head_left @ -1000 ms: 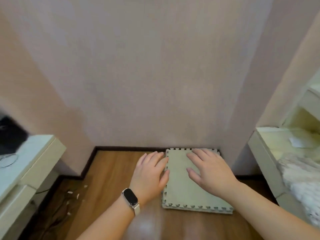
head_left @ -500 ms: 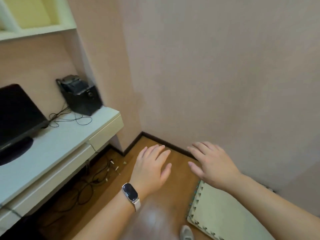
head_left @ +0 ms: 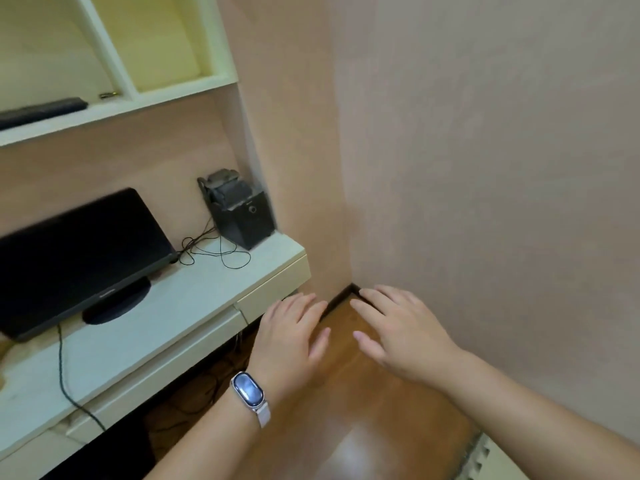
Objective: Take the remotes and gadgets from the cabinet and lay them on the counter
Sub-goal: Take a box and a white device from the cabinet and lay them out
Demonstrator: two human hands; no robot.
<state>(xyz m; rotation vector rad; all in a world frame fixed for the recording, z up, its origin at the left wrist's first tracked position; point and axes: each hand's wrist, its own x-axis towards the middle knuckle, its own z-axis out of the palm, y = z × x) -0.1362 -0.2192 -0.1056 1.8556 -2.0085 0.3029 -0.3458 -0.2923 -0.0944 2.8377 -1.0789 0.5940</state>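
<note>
A long black remote (head_left: 41, 111) lies on the lower shelf of the pale open cabinet (head_left: 180, 90) at the upper left, with a small dark gadget (head_left: 110, 95) beside it. Below runs a white counter (head_left: 194, 292). My left hand (head_left: 291, 336), a smart band on its wrist, and my right hand (head_left: 398, 327) hover palm down over the wooden floor, fingers straight, holding nothing. Both are well below and right of the cabinet.
On the counter stand a black monitor (head_left: 79, 251), a black box-shaped device (head_left: 242, 213) with something grey on top, and loose cables (head_left: 214, 251). Pink walls meet in a corner ahead. A foam mat edge (head_left: 485, 459) shows at the bottom right.
The view has swung left and up, from the foam mat on the floor to the counter and cabinet. Both hands left the mat and now hover, still flat and empty.
</note>
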